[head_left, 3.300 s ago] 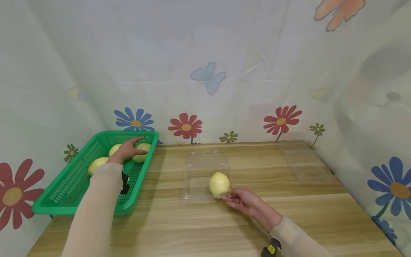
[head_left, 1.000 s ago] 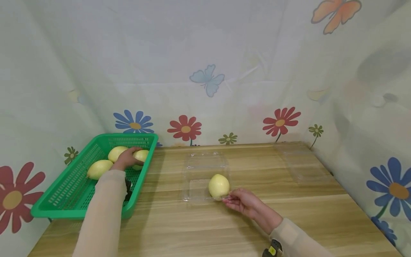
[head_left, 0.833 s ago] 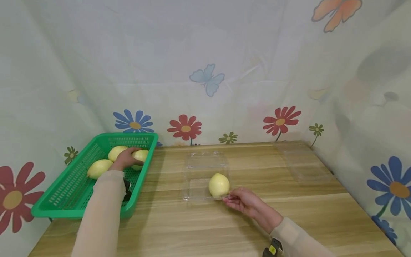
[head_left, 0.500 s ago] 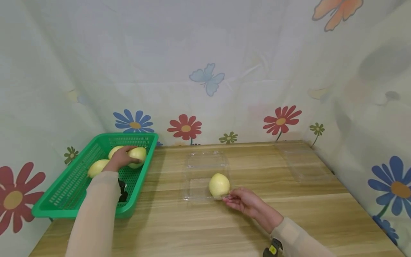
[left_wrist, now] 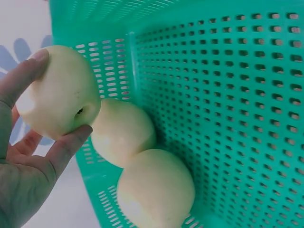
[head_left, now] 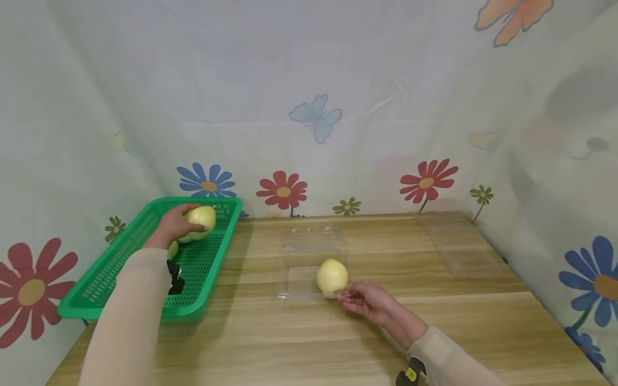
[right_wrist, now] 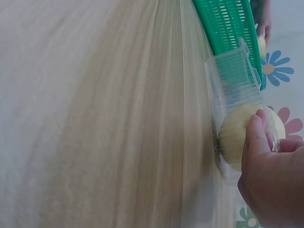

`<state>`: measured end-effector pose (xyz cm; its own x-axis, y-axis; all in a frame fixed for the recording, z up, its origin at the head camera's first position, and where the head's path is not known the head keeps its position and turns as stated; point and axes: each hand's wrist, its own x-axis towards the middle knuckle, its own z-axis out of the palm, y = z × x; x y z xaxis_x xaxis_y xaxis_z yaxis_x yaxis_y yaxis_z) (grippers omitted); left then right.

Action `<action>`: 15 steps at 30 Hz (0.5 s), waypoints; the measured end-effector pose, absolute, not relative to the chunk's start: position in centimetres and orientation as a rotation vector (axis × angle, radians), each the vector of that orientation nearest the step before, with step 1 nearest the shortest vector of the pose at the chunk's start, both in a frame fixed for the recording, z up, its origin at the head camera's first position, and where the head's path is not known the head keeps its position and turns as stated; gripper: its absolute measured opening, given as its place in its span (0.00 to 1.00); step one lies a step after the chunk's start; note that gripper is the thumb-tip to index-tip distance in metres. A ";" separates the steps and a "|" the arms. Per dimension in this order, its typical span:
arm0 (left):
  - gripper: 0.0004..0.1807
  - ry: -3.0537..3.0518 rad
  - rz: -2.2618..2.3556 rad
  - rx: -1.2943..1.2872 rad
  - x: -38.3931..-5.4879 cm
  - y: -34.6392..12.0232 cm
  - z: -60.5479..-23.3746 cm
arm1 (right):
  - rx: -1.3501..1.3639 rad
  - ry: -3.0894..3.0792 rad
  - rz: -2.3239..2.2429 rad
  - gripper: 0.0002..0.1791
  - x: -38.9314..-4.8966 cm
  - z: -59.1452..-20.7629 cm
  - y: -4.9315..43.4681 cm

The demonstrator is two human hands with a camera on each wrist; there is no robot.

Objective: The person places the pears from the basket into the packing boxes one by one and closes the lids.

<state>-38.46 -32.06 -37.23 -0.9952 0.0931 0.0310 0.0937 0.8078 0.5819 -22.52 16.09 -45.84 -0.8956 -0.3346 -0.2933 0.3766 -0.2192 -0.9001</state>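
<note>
My left hand (head_left: 176, 222) grips a pale yellow pear (head_left: 203, 216) above the back of the green basket (head_left: 219, 257). In the left wrist view, thumb and fingers (left_wrist: 71, 142) lie round the pear (left_wrist: 71, 88), whose small dark calyx shows. Two more pears, a far one (left_wrist: 122, 133) and a near one (left_wrist: 156, 190), touch each other in the basket; my left arm partly hides them in the head view. My right hand (head_left: 376, 308) pinches the front rim of a clear plastic clamshell box (right_wrist: 232, 76). One pear (head_left: 332, 276) sits in the box's right front part.
A clear plastic sheet or box (head_left: 458, 252), hard to make out, lies at the table's back right. The wooden table (head_left: 289, 343) meets a flowered curtain (head_left: 376, 145) behind. A black device (head_left: 176, 276) is on my left wrist, over the basket.
My left hand first reached over a pear in the basket, then closed round it, and has now lifted it up and slightly left. The right hand stays at the box rim.
</note>
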 end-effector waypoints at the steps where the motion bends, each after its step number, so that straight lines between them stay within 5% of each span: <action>1: 0.46 -2.983 -0.963 -0.157 -38.3 -32.0 -37.1 | 0.053 1.602 -2.148 0.12 -22.5 -45.8 16.1; 15: 0.48 -2.921 -1.082 -0.122 -36.8 -31.7 -34.7 | 0.024 1.593 -2.140 0.13 -22.6 -46.0 16.2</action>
<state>-36.84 -31.67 -34.68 -0.9967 0.0649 0.0496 0.0816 0.7561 0.6493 -22.64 16.25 -46.01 -0.8896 -0.3560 -0.2862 0.3762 -0.2158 -0.9010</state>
